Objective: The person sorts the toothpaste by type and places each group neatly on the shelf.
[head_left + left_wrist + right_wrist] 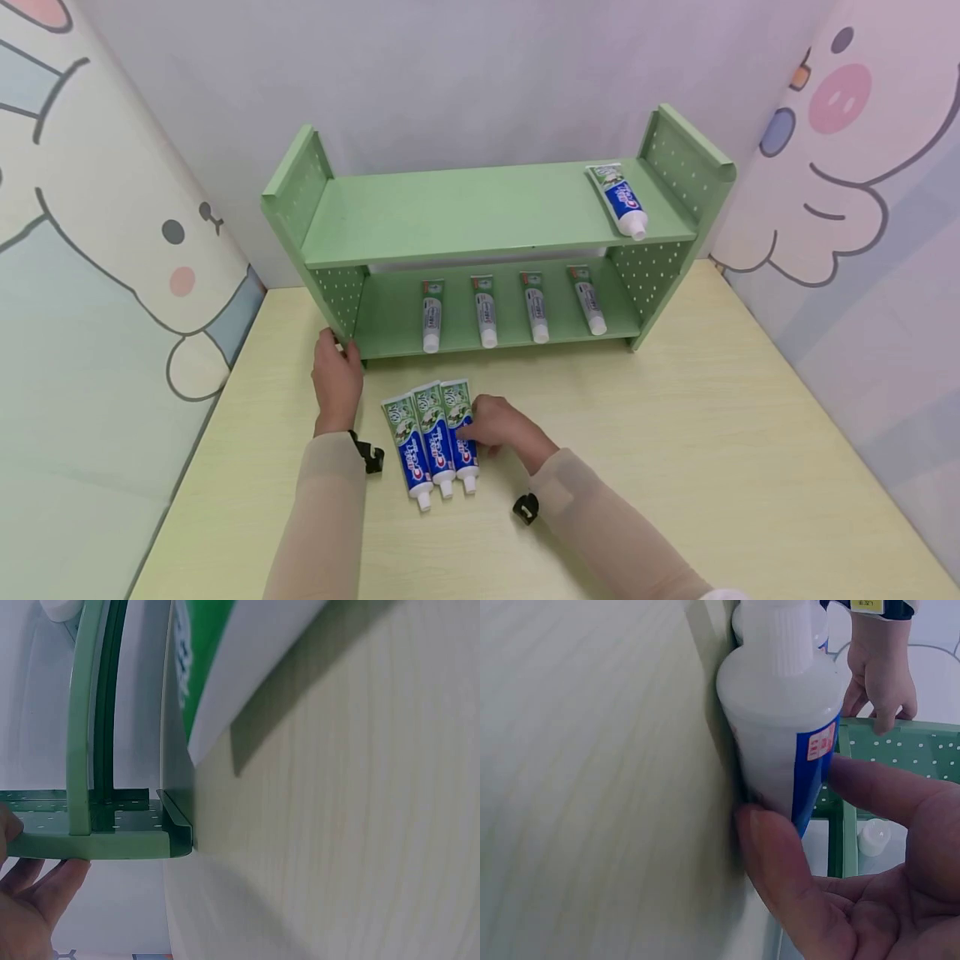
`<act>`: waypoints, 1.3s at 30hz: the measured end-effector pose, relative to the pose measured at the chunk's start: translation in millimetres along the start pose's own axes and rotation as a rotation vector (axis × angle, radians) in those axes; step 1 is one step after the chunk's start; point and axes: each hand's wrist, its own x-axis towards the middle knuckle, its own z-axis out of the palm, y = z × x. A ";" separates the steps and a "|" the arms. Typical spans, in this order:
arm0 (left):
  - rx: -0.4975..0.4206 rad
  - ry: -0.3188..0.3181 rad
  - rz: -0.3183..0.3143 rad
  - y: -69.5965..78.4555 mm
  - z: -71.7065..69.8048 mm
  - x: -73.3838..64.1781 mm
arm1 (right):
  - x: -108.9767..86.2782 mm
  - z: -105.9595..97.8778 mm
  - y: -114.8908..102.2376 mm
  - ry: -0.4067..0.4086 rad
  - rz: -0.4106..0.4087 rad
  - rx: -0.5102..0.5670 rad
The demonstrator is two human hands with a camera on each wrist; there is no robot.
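Observation:
Three blue-and-green toothpaste tubes lie side by side on the table in the head view, caps toward me. My right hand (pixel 498 422) is at the rightmost toothpaste tube (pixel 463 450); in the right wrist view, thumb and finger pinch this tube (pixel 780 742) from both sides near its cap end. The middle tube (pixel 437 442) and left tube (pixel 412 454) lie just beside it. My left hand (pixel 337 382) holds the lower front edge of the green shelf's left side panel (pixel 120 846), its fingers partly cut off in the left wrist view.
The two-tier green shelf (pixel 465 212) stands at the table's back. One blue-and-green tube (pixel 621 200) lies at the upper tier's right end. Several smaller grey-and-green tubes (pixel 432 317) are spaced along the lower tier. Walls with cartoon animals (pixel 832 142) flank the table (pixel 712 433).

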 end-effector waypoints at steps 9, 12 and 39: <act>-0.004 0.006 0.005 -0.2 0.1 0.2 | -4.8 3.4 -0.4 -0.025 0.003 0.009; -0.007 0.007 0.005 -0.5 0.2 0.1 | -5.7 3.7 -1.0 -0.026 0.008 0.020; -0.013 0.003 -0.002 0.1 0.6 -0.5 | -6.5 7.2 -0.5 0.004 -0.012 0.056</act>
